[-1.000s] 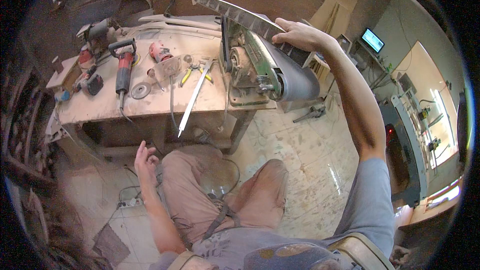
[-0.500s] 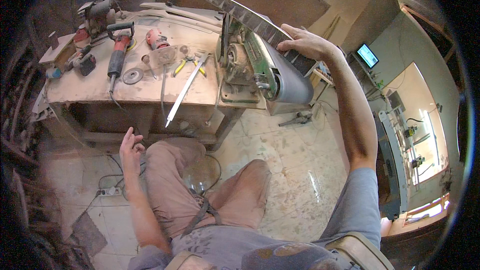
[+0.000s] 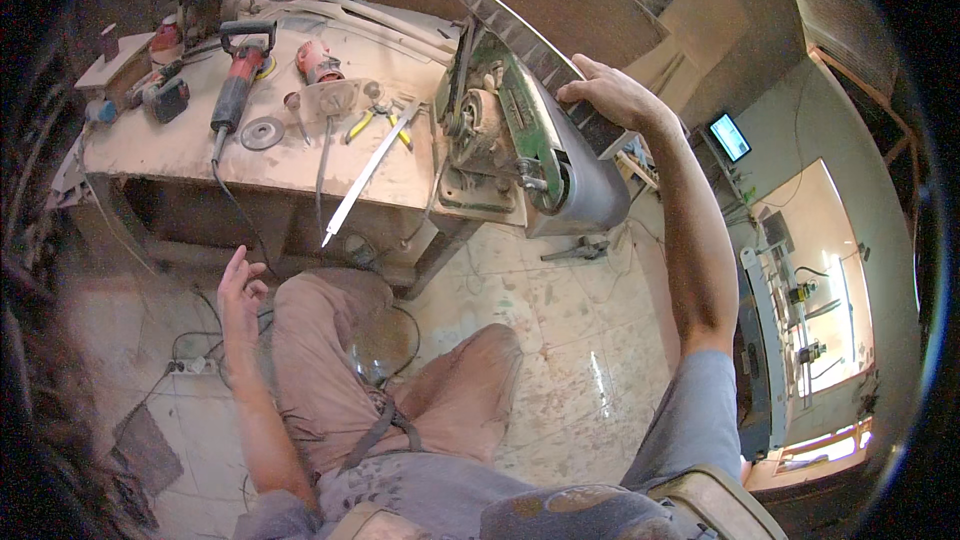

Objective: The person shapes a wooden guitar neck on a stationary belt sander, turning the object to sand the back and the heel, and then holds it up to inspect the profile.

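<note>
My right hand [image 3: 612, 95] lies over a long, pale strip with a dark ribbed side [image 3: 510, 20], gripping it near its lower end. The strip slants along the belt of a green belt sander [image 3: 535, 120], close against it; the exact contact is hidden. Its far end rises past the back of the bench. My left hand [image 3: 240, 285] is empty, index finger stretched and the others loosely bent. It hangs in front of the bench [image 3: 180, 162], beside my knee.
On the dusty bench lie a red-and-black angle grinder [image 3: 240, 80], a cordless drill [image 3: 165, 95], a disc [image 3: 263, 133], yellow-handled pliers [image 3: 380, 120] and a metal bar [image 3: 370, 175] overhanging the front edge. Cables and a power strip [image 3: 195, 366] lie on the floor. At right glows a monitor [image 3: 730, 136].
The strip's far end has swung to the right relative to the sander, so it slants more steeply. My right hand stays on it. The whole view has shifted slightly.
</note>
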The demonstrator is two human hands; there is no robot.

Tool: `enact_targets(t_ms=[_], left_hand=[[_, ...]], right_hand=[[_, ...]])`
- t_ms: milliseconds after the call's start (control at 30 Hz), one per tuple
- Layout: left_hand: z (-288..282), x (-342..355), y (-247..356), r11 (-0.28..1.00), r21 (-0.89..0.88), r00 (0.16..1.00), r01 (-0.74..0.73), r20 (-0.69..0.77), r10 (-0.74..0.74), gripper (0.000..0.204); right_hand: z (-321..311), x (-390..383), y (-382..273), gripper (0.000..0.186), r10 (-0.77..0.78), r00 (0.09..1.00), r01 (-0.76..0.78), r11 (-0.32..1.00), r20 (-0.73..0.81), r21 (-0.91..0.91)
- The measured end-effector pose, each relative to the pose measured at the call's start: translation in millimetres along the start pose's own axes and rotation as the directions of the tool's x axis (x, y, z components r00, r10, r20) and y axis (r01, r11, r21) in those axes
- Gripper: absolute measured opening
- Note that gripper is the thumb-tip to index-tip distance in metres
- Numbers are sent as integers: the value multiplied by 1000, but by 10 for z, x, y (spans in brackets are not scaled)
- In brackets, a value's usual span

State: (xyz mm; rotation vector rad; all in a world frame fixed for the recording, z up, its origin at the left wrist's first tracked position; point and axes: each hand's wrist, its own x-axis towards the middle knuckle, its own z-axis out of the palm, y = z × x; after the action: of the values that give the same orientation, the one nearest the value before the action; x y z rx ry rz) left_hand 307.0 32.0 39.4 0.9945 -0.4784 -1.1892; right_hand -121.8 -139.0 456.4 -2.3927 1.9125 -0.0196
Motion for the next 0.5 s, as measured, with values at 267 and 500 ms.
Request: enact_targets(t_ms=[267, 500], left_hand=[[120, -55, 10, 1000, -7, 1000, 9, 13, -9, 60], [15, 2, -74, 999, -6, 999, 31, 19, -31, 61]], right_hand=[[22, 181, -82, 46, 122, 992, -121, 979, -3, -166], [58, 476, -27, 34, 368, 928, -364, 928, 51, -78]])
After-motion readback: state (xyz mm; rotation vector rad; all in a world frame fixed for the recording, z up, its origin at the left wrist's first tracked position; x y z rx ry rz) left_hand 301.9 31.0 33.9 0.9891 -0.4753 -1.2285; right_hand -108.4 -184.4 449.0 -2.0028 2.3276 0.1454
